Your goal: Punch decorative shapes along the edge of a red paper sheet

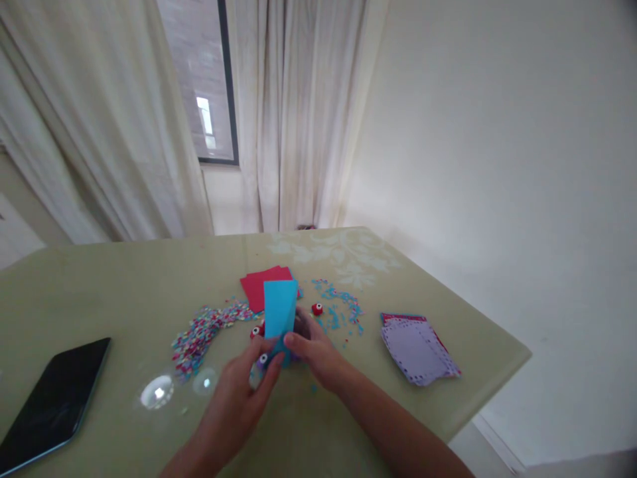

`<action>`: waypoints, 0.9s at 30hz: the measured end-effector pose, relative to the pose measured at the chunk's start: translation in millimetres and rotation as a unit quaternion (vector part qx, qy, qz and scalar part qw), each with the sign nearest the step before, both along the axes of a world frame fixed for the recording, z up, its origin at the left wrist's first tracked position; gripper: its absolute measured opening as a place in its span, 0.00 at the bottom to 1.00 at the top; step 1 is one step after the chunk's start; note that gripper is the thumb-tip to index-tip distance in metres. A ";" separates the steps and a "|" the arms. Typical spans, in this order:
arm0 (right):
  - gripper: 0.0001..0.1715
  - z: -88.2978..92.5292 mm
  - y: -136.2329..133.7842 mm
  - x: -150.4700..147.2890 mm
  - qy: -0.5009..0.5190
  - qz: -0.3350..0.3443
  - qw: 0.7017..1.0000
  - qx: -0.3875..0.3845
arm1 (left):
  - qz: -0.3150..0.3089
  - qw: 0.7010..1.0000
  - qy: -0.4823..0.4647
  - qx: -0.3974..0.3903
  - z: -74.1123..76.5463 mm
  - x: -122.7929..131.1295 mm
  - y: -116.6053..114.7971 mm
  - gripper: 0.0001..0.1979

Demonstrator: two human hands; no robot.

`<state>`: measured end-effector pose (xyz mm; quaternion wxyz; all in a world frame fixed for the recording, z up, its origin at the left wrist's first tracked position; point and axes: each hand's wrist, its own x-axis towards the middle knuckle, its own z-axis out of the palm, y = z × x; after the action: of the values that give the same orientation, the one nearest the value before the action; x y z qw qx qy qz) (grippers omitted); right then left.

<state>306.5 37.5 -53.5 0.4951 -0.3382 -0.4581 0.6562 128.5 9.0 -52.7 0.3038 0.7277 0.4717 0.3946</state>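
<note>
Both hands held the blue paper sheet upright above a purple paper punch, just in front of the red paper. The left hand and right hand pinched its lower edge. Punching seemed underway; alignment would matter.

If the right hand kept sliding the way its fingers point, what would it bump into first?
The right hand points up-left across the table. Its fingers already touch the blue paper. Past that, it would probably meet the small red punch, then the confetti pile, though depth is hard to judge.
</note>
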 end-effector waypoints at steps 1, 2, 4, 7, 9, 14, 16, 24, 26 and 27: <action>0.42 1.0 -7.0 -2.3 0.014 0.007 1.000 -0.011 | 0.003 1.000 -0.025 -0.014 -8.5 1.3 -12.0 0.13; 0.38 2.2 -11.8 -4.5 0.018 0.006 1.000 -0.018 | 0.012 0.998 -0.051 -0.025 -16.6 0.7 -21.0 0.14; 0.32 4.5 -16.4 -8.1 0.012 0.000 1.000 -0.026 | 0.045 0.996 -0.070 -0.037 -29.2 -4.5 -30.3 0.15; 0.31 4.9 -16.6 -10.6 0.005 -0.015 0.999 -0.042 | 0.091 0.993 -0.076 -0.026 -34.4 -16.2 -29.2 0.16; 0.33 3.3 -16.4 -10.5 0.011 -0.025 0.998 -0.061 | 0.119 0.988 -0.097 -0.012 -29.2 -21.8 -25.4 0.17; 0.34 -3.1 -18.9 -8.2 0.030 -0.018 0.997 -0.071 | 0.130 0.982 -0.139 -0.001 -6.1 -21.8 -18.7 0.18; 0.34 -5.3 -19.5 -7.7 0.020 -0.020 0.997 -0.068 | 0.092 0.987 -0.133 -0.016 0.5 -19.0 -10.3 0.18; 0.31 -3.0 -5.8 -1.1 0.073 -0.119 0.987 -0.077 | 0.110 0.970 0.215 0.002 -4.6 -20.8 103.4 0.20; 0.30 -3.4 1.6 3.7 0.072 -0.168 0.980 -0.083 | 0.105 0.960 0.260 -0.008 -8.2 -20.4 128.5 0.19; 0.30 -3.9 5.4 6.2 0.071 -0.190 0.976 -0.085 | 0.095 0.955 0.282 -0.013 -9.6 -19.4 137.0 0.18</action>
<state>312.7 42.9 -57.5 0.6114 -0.4126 -0.2918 0.6089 109.0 146.0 -62.2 0.1292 0.7569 0.6104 0.1946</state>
